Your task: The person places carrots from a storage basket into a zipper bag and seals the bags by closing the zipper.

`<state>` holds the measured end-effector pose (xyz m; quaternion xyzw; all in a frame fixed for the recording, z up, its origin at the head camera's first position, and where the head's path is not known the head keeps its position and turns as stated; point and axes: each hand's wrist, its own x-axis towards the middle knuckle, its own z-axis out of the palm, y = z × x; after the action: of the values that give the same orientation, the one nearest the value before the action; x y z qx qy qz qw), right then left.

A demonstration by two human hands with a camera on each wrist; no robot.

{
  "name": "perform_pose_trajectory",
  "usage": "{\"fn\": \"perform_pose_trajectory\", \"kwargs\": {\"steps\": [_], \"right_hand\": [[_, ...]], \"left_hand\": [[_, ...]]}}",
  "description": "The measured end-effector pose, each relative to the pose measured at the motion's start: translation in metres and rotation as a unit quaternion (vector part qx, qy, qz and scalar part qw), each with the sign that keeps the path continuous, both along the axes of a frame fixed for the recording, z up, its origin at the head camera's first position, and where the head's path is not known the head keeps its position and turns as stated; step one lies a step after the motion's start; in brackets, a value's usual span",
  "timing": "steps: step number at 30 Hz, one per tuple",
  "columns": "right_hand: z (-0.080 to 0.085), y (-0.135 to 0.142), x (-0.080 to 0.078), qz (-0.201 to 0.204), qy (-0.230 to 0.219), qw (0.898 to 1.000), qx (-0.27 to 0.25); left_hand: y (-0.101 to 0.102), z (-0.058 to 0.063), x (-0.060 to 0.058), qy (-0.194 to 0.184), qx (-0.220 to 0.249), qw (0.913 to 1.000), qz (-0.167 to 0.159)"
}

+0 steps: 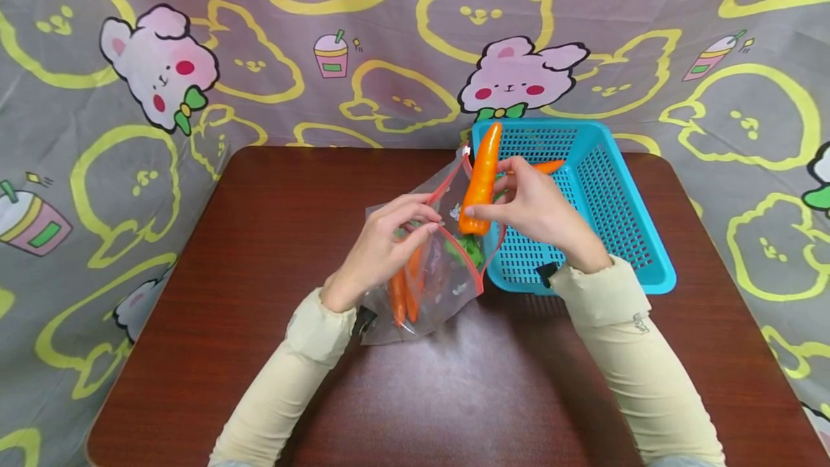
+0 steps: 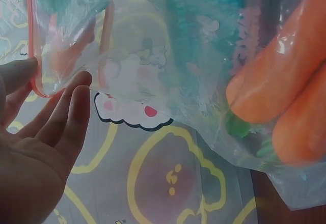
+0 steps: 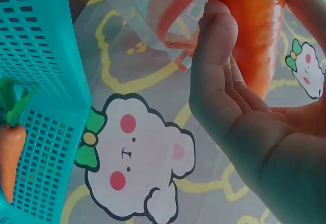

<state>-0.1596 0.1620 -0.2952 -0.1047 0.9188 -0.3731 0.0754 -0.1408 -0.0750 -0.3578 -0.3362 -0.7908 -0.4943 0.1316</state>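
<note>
My right hand (image 1: 534,207) grips a large orange carrot (image 1: 483,175), its thick end low and its tapered tip pointing up, over the mouth of a clear zip bag (image 1: 447,298). With thumb and fingers my left hand (image 1: 385,247) pinches the bag's red-trimmed rim (image 2: 33,46), and the mouth gapes toward the right hand. Inside the bag lie carrots (image 2: 270,81) with green tops (image 2: 238,126). The right wrist view shows the right thumb and fingers wrapped around the carrot, whose upper end is cut off by the frame.
A blue plastic basket (image 1: 660,279) stands right of the bag, partly behind the right hand. Another carrot (image 3: 11,150) with a green top lies in it. Everything is on a dark brown table (image 1: 259,251), with a cartoon-patterned cloth (image 1: 389,13) hanging behind.
</note>
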Motion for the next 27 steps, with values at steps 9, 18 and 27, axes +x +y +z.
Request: {"fn": "perform_pose_trajectory", "kwargs": {"steps": [9,18,27], "right_hand": [[-0.004,-0.0008,0.0028,0.013,-0.015,1.0,-0.014],[-0.0042,-0.0027,0.0047,0.028,-0.021,0.999,-0.002],[-0.0055,-0.0036,0.0075,0.048,-0.037,0.998,0.004]], "left_hand": [[0.0004,0.0018,0.0011,-0.001,0.0,1.0,0.001],[0.0002,0.0008,0.0012,-0.008,0.002,1.0,0.005],[0.0005,0.0016,0.0021,-0.003,0.001,0.9999,0.01]]}}
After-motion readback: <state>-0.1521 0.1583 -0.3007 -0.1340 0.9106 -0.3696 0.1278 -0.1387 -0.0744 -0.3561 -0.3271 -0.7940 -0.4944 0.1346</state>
